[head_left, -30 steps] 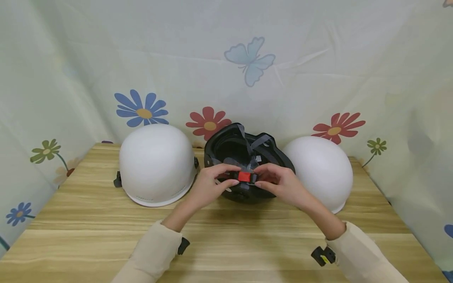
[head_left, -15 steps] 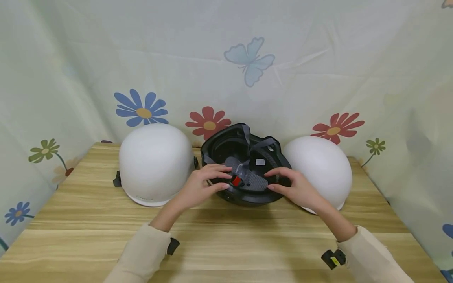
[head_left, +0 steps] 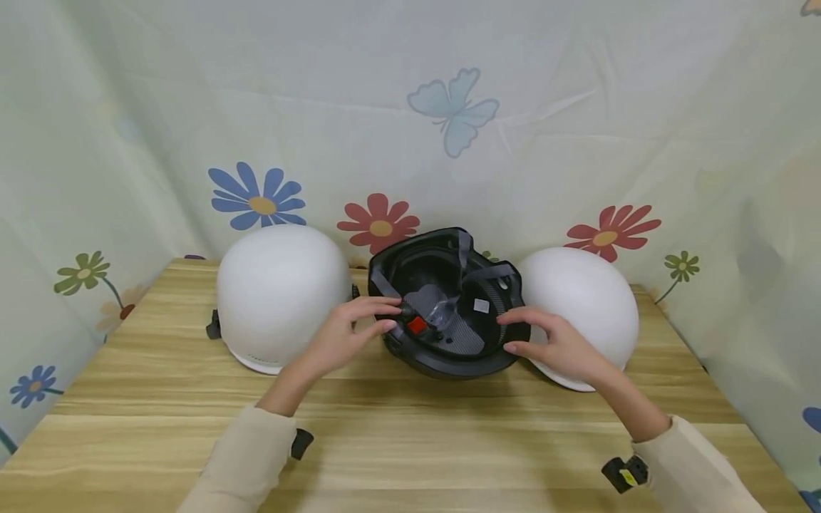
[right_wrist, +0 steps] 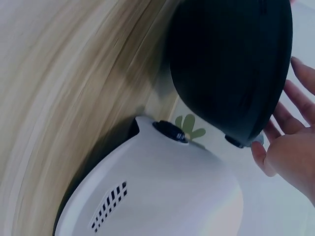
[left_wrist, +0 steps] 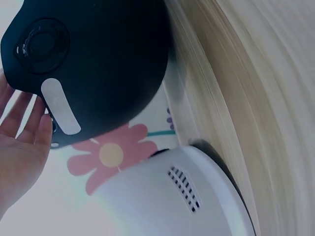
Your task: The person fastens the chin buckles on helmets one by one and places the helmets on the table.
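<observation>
A black helmet (head_left: 442,363) lies upside down on the table, its hollow with grey straps facing up. Its red and black chin-strap buckle (head_left: 417,325) rests inside near the front left. My left hand (head_left: 343,331) is at the helmet's left rim, fingers relaxed; in the left wrist view the fingers (left_wrist: 37,120) reach behind the black shell's edge. By the right rim is my right hand (head_left: 554,345), thumb and fingers spread apart. In the right wrist view its fingers (right_wrist: 290,110) are beside the shell. Whether either hand touches the rim is hard to tell.
One white helmet (head_left: 282,292) stands to the left of the black one, another white helmet (head_left: 584,306) close to its right. The wooden table (head_left: 442,442) reaches back to a flowered cloth (head_left: 551,164).
Both hands have let go of the red buckle and moved apart toward the helmet's two sides. The buckle has dropped into the helmet, which has tilted and shifted slightly.
</observation>
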### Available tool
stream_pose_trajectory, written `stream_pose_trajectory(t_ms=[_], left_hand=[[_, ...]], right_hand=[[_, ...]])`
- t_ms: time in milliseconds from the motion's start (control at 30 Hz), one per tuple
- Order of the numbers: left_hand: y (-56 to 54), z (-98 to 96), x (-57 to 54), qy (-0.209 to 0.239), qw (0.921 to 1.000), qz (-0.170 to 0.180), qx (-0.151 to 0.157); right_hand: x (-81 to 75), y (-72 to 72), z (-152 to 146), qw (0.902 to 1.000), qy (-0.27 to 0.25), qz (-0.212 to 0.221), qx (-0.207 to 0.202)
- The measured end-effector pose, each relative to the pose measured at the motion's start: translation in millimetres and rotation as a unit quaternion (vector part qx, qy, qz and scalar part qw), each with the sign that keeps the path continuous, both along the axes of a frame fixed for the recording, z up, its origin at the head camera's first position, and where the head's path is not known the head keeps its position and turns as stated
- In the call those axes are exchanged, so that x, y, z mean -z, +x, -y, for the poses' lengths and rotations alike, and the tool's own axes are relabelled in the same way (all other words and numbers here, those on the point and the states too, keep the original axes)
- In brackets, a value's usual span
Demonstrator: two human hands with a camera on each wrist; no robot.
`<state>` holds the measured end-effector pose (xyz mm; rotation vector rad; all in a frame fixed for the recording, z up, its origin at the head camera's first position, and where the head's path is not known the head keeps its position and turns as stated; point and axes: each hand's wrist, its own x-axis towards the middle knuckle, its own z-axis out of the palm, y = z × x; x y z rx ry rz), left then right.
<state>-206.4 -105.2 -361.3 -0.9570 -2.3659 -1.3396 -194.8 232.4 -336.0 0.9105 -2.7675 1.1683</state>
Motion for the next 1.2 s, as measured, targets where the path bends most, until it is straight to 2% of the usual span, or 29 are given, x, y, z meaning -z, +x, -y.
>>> stream_pose_trajectory(t_ms=[167,400,767,900,1033,1200], left_hand=[[-2.4,8.1,2.6,-0.007,0.9997,0.010,-0.022],[-5.7,12.9,9.1,-0.014,0.9991,0.032,-0.025],[-3.9,13.0,9.0,-0.010,0.9989,0.035,-0.031],[-2.4,11.8,7.2,-0.001,0.9984,0.027,-0.050],[1.3,8.6,3.3,0.013,0.9980,0.003,-0.062],[12.4,-2.1,-10.3,0.033,0.9980,-0.032,-0.042]], right_hand=[[1.4,-1.2,-7,0.9998,0.013,-0.003,-0.016],[5.1,-2.5,-12,0.9974,0.032,-0.025,-0.059],[5.6,-0.6,-9,0.9973,0.031,-0.006,-0.066],[7.9,-1.1,-5,0.9974,0.036,0.002,-0.062],[10.8,-1.2,0,0.9970,0.038,0.001,-0.067],[13.1,-2.5,5,0.9971,0.032,-0.009,-0.068]])
